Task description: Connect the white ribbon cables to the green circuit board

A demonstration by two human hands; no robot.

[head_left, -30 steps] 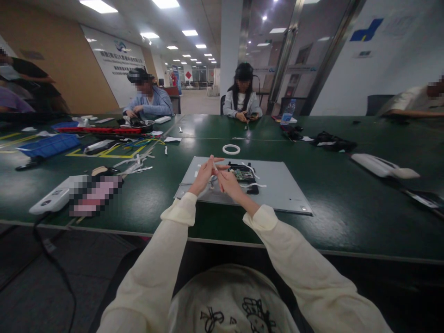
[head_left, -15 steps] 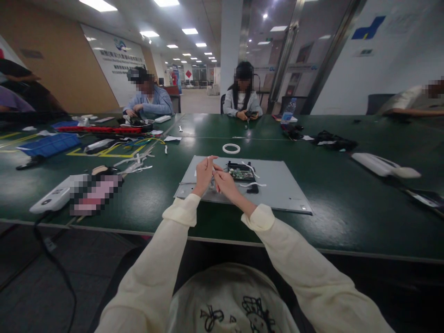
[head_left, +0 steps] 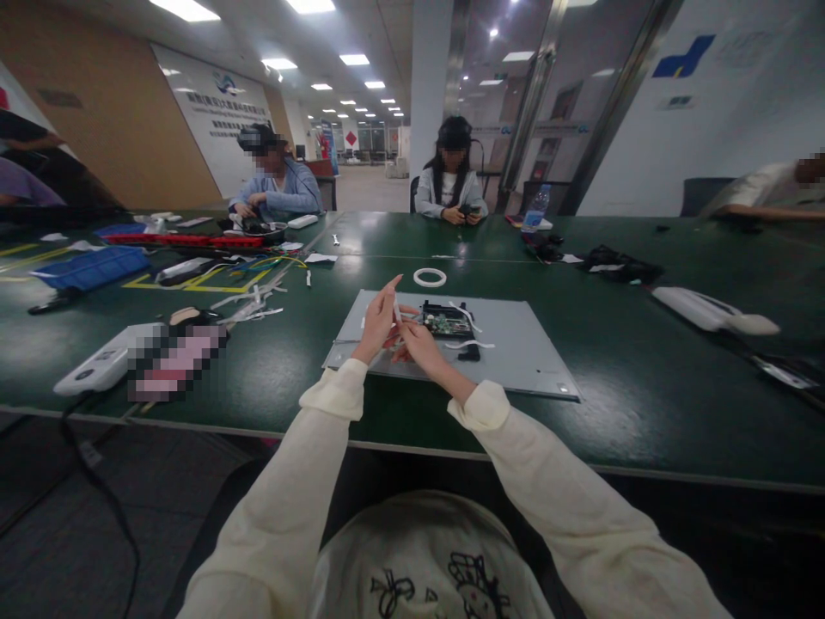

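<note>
Over the left part of a flat grey panel (head_left: 509, 344), my two hands meet. My left hand (head_left: 378, 322) is raised, its fingers stretched out and spread. In the pinched fingers of my right hand (head_left: 422, 346) is a short strip of white tape (head_left: 396, 311), its upper end close against my left hand. Whether the strip sticks to the left hand I cannot tell. Just right of my hands lies a black frame with a green circuit board (head_left: 444, 321). One loose white strip (head_left: 465, 315) crosses its right side, another white strip (head_left: 470, 346) its lower edge.
A white tape roll (head_left: 430, 277) lies beyond the panel on the green table (head_left: 361, 413). White scraps (head_left: 258, 301), a white device (head_left: 106, 361) and a blue tray (head_left: 90, 268) are at left. Another white device (head_left: 712, 309) is at right. Co-workers sit across the table.
My left hand's fingers have spread and lifted away from the right fingertips. The white strip between the hands now shows more clearly. The panel and circuit board have stayed put.
</note>
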